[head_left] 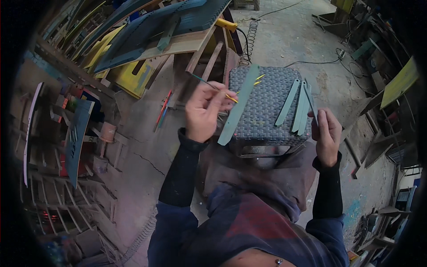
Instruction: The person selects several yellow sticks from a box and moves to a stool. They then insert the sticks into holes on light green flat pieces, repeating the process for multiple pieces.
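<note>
My left hand (203, 111) pinches a thin stick (205, 81), dark green toward its far end and yellow-orange at the tip by my fingers. Beside these fingers a long pale green slat (240, 107) slants across the left part of a woven grey stool (267, 100). Small yellow slivers (259, 79) show at the slat's right edge; I cannot make out what they are. In my right hand (327, 135) is a narrow green slat (310, 99), seen nearly edge-on and gripped at its near end. Several shorter green slats (289, 102) lie on the stool's right side, close to this hand.
Thin coloured sticks (163, 110) lie on the floor left of the stool. Dark blue slatted panels (178, 29) rest on wooden supports at the far left, with a yellow-handled tool (227, 24) at their edge. Cables (318, 62) cross the floor; wooden racks line both sides.
</note>
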Motion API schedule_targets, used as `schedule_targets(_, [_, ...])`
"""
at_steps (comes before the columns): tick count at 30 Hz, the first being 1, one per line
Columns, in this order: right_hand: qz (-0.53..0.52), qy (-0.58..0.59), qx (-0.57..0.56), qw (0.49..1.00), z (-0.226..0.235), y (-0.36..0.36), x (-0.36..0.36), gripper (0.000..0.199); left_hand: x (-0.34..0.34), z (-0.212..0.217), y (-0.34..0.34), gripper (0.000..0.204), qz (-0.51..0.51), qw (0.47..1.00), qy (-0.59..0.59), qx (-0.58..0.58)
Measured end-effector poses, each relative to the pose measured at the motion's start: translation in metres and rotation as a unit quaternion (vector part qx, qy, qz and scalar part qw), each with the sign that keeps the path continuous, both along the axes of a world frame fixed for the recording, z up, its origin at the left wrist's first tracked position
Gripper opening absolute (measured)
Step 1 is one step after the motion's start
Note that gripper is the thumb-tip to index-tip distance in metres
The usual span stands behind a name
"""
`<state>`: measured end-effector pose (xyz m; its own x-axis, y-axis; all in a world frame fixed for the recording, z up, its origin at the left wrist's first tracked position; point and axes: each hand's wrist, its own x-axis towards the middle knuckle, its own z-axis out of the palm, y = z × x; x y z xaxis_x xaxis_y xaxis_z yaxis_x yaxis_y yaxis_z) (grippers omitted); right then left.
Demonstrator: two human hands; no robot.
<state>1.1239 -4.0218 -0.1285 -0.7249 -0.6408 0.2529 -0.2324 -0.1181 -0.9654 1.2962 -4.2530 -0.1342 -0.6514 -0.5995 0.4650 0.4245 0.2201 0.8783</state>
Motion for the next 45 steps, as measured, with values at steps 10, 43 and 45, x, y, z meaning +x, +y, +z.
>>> schedule_targets(10, [-0.043, -0.046, -0.006, 0.998, -0.03, 0.041, -0.004, 0.029, -0.002, 0.096, -0.111, 0.017, 0.131, 0.988, 0.076, -0.024])
schedule_targets(43, [-0.096, -0.13, -0.033, 0.986, -0.065, 0.089, -0.014, 0.025, 0.018, 0.078, -0.078, 0.019, 0.448, 0.851, 0.184, -0.203])
schedule_targets(45, [-0.108, -0.088, 0.014, 0.99, -0.064, 0.085, -0.01, 0.019, -0.009, 0.034, -0.022, 0.014, 0.317, 0.91, 0.073, -0.257])
